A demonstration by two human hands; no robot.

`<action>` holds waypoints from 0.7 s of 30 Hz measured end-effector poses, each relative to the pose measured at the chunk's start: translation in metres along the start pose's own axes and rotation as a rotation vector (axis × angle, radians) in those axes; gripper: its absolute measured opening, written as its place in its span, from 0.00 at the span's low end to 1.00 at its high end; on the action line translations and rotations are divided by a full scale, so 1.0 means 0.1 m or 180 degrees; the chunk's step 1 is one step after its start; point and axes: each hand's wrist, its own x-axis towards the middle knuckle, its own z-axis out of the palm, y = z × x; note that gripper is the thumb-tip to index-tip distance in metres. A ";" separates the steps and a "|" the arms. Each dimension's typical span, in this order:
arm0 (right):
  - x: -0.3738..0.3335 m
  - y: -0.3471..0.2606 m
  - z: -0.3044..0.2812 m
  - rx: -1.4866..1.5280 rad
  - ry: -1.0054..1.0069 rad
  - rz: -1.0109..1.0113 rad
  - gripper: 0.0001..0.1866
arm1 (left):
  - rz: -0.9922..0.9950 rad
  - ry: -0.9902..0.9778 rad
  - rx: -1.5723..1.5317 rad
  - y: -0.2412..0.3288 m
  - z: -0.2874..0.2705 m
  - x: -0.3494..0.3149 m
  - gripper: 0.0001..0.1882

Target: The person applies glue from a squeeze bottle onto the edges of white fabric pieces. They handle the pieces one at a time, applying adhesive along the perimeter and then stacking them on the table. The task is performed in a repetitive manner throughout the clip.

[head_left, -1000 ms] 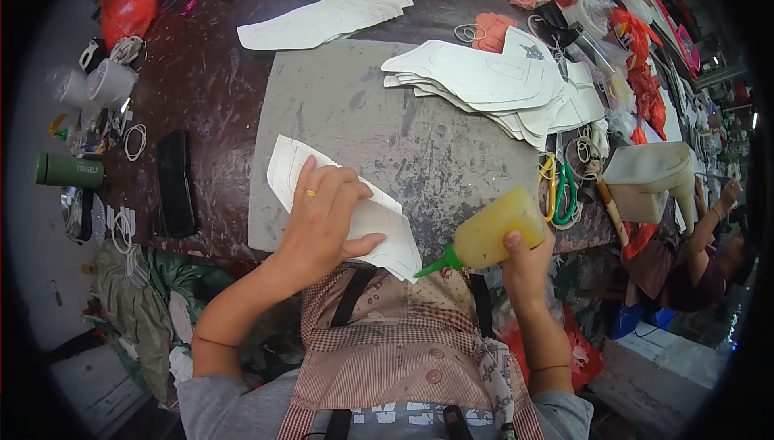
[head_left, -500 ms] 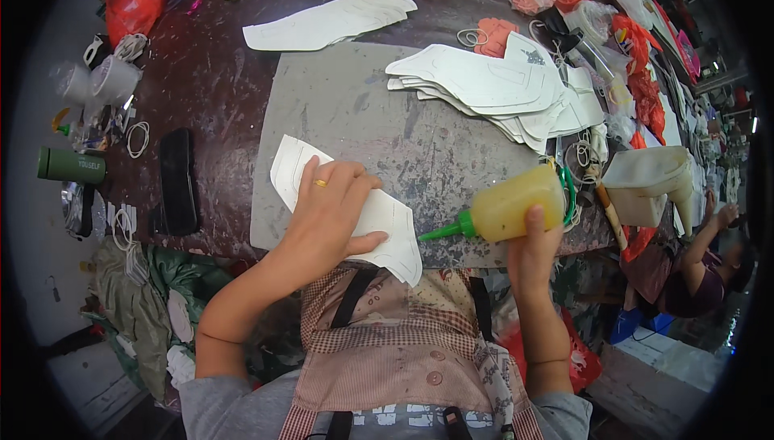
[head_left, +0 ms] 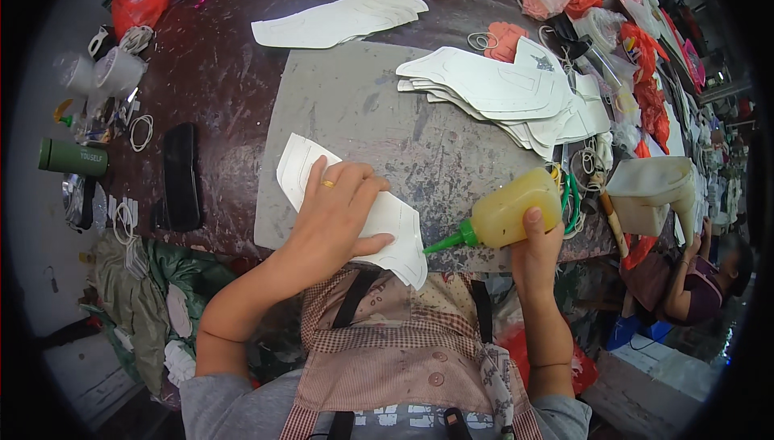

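A white cut piece (head_left: 395, 226) with pencil-thin lines lies at a slant on the near part of the grey board (head_left: 339, 93), its lower tip reaching past the front edge. My left hand (head_left: 343, 210) holds it down, fingers bent over it and thumb toward its right end. In my right hand (head_left: 536, 254) is a squeeze bottle (head_left: 516, 210) of yellowish liquid, gripped around its base. The bottle tilts left, and its green nozzle tip is at the piece's right edge; whether it touches I cannot tell.
Stacked white pieces (head_left: 484, 89) cover the board's far right; another stack (head_left: 343, 20) lies beyond it. At left are a black case (head_left: 181, 178) and a green bottle (head_left: 72, 158). A translucent container (head_left: 649, 190) stands right. Another person (head_left: 697, 283) sits far right.
The bottle has tipped slightly lower, and its nozzle has come down along the right edge of the white piece. My left hand keeps its place on the piece. The whole view has shifted a little.
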 end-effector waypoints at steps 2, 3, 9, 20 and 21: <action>0.00 -0.01 0.00 0.0076 0.0036 -0.0038 0.31 | 0.0030 0.0063 0.0008 0.00 0.01 0.00 0.32; 0.01 0.00 -0.01 -0.0014 0.0014 -0.0066 0.31 | 0.0058 0.0118 0.0014 -0.02 0.03 0.00 0.32; 0.05 0.01 -0.13 -0.0130 -0.0079 -0.0104 0.28 | 0.0033 0.0111 -0.0126 -0.05 0.05 -0.02 0.31; 0.24 0.06 -0.73 0.2526 0.0164 0.0007 0.32 | -0.0503 0.1651 -0.1142 -0.36 -0.85 0.25 0.11; 0.28 0.15 -0.73 0.2665 0.0104 0.0124 0.32 | -0.0409 0.1786 -0.1208 -0.56 -1.00 0.47 0.10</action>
